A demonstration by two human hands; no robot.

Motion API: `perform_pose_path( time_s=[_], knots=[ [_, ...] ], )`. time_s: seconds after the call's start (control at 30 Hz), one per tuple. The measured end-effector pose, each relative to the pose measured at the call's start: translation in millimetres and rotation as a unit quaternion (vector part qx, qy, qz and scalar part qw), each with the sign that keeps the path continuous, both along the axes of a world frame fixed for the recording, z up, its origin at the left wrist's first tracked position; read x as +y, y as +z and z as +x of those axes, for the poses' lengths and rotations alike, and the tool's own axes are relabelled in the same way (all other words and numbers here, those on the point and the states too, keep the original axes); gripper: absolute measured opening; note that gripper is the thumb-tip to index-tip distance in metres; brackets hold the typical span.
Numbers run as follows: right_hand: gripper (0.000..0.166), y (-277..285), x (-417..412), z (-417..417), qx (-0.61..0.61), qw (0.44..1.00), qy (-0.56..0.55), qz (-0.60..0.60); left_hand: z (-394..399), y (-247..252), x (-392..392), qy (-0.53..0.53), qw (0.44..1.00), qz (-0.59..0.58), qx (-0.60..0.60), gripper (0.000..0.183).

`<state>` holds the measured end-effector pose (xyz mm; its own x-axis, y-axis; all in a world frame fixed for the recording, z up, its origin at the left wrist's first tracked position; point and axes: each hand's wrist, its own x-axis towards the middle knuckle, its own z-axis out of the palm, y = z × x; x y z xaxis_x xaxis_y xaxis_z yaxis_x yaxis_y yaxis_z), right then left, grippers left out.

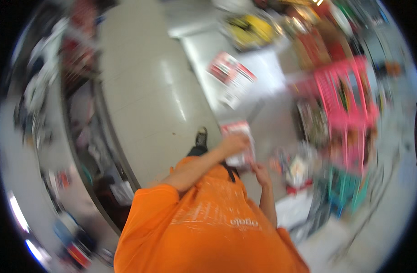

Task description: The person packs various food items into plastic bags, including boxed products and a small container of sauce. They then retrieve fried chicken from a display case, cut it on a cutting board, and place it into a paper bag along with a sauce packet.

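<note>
A red-and-white flat packet is in front of me at the edge of a metal table. My left hand lies across its middle, with the fingers too blurred to make out their grip. At the packet's lower right corner, the fingers of my right hand pinch the edge. Farther along the tabletop lie more red-and-white printed packets, partly overlapping. Motion blur hides the print on all of them.
Beyond the packets is a yellow item in clear plastic. A pink plastic basket, a teal plastic frame and clear bags crowd the right. A tiled floor separates the table from a left-hand counter with things beneath.
</note>
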<state>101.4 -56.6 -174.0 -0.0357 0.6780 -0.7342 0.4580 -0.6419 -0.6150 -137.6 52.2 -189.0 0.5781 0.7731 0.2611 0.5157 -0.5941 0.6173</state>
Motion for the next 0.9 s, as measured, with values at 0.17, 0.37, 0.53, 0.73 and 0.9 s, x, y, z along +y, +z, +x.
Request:
perform_pose_path(
  time_s=[0.17,0.37,0.53,0.73,0.9],
  knots=[
    [0.027,21,-16,-39,0.25,0.939,-0.214,0.097,-4,31,4,0.037,0.995,0.066,0.072,0.017],
    [0.018,39,-20,-64,0.005,0.996,-0.073,0.046,7,32,6,0.04,0.994,0.07,0.068,0.016],
    [0.023,83,9,-74,0.228,0.873,-0.4,0.159,30,33,9,0.129,0.987,0.069,0.064,0.015],
    [0.038,118,40,-5,-0.125,0.928,-0.22,0.274,37,114,19,0.141,0.948,-0.277,0.074,0.027],
    [0.036,175,59,31,-0.191,0.917,-0.093,0.338,-29,230,42,0.18,0.913,-0.355,-0.087,0.028]
  ],
)
